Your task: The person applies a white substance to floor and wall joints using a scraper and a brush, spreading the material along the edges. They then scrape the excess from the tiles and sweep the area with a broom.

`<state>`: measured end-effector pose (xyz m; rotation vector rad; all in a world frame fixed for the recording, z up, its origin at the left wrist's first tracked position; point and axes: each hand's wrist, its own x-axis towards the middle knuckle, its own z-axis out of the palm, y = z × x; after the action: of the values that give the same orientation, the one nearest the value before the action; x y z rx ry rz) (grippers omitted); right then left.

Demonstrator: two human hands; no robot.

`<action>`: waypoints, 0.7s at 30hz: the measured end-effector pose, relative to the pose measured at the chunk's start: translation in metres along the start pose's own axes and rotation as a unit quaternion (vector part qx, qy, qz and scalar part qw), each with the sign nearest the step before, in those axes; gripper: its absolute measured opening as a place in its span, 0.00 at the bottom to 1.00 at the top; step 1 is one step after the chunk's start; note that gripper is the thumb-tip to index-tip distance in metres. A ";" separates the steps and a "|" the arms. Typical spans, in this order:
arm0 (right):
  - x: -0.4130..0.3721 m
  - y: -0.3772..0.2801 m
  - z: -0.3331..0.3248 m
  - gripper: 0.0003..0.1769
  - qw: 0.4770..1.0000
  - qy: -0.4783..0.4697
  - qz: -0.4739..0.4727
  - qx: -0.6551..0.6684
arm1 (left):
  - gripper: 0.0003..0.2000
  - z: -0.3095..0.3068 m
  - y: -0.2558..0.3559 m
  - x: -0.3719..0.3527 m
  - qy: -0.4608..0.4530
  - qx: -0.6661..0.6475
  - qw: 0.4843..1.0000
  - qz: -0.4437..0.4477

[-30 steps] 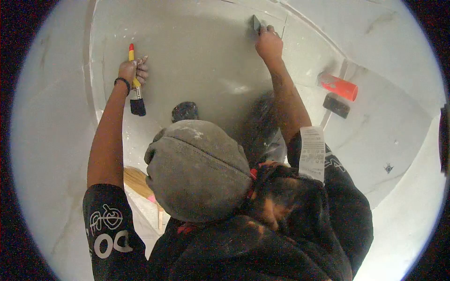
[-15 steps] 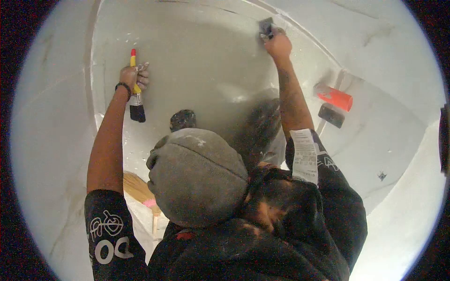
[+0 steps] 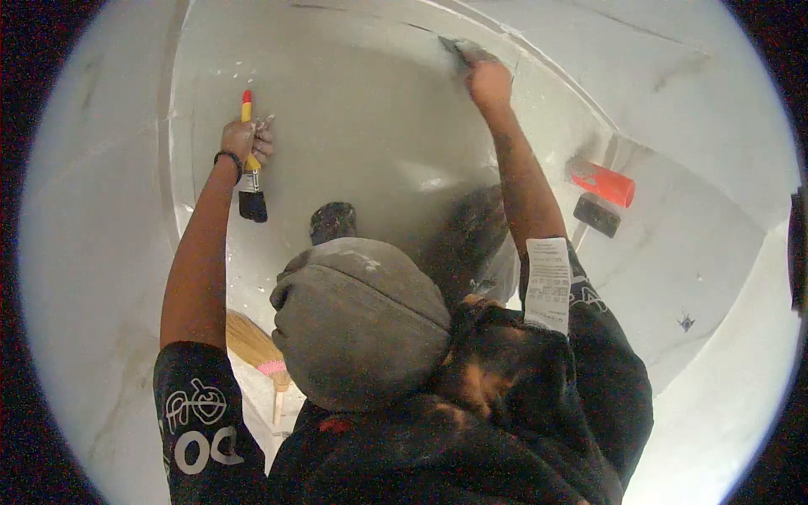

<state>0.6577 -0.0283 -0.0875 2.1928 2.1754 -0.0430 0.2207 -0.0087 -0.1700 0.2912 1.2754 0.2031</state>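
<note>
My left hand (image 3: 246, 140) is closed around the yellow handle of a paintbrush (image 3: 252, 205); its red tip points up and its black bristles point down. White residue coats the fingers. At the upper right, my right hand (image 3: 490, 82) grips a dark flat tool (image 3: 455, 49), which looks like a scraper, near the curved edge of the greenish-grey surface (image 3: 362, 109). Whether the tool touches that surface cannot be told. A red cylinder (image 3: 604, 183) and a dark rectangular block (image 3: 597, 215) lie to the right of my right forearm.
A grey cap (image 3: 362, 324) fills the lower middle. A straw broom (image 3: 252, 337) with a pink band lies at the lower left. One dark shoe (image 3: 333, 221) shows above the cap. Pale marbled panels (image 3: 682, 244) border the greenish-grey surface.
My right hand has moved slightly left with the dark tool, which is now tilted and seen more edge-on. My left hand and the brush have shifted slightly right in view.
</note>
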 end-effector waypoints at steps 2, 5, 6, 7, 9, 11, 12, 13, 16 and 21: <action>0.008 0.004 -0.001 0.17 1.000 0.002 0.020 0.007 | 0.08 0.004 0.003 -0.005 0.011 -0.004 1.000 0.003; 0.005 0.000 0.015 0.24 0.996 -0.042 0.076 -0.018 | 0.09 0.009 0.007 -0.011 0.017 -0.015 1.000 -0.010; -0.005 -0.009 0.019 0.26 0.999 0.027 0.028 -0.006 | 0.09 0.011 0.008 -0.011 0.014 -0.022 0.999 -0.024; -0.013 -0.015 0.020 0.27 0.995 0.096 -0.023 0.008 | 0.09 0.012 0.007 -0.009 0.015 -0.025 0.999 -0.022; -0.010 -0.011 0.023 0.30 0.996 0.080 -0.023 0.024 | 0.10 0.010 0.002 -0.007 0.077 0.131 0.986 0.067; 0.007 -0.003 0.036 0.31 0.995 0.085 0.047 0.031 | 0.10 0.010 0.006 -0.010 0.064 0.070 0.995 0.033; 0.012 -0.001 0.045 0.31 0.995 0.083 0.050 0.033 | 0.09 0.012 0.007 -0.012 0.042 0.010 0.999 0.001; 0.019 0.000 0.052 0.29 0.995 0.082 0.048 0.031 | 0.09 0.012 0.006 -0.013 0.041 0.013 0.999 0.000; 0.026 -0.008 0.048 0.26 0.997 0.061 -0.017 -0.050 | 0.09 0.014 0.008 -0.015 0.019 0.003 1.000 0.016; 0.018 0.001 0.013 0.24 1.000 -0.018 0.003 0.020 | 0.10 0.006 0.008 -0.007 -0.014 -0.083 0.994 -0.076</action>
<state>0.6594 -0.0115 -0.1018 2.2006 2.1688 -0.1261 0.2249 -0.0042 -0.1597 0.0547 1.2389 0.1737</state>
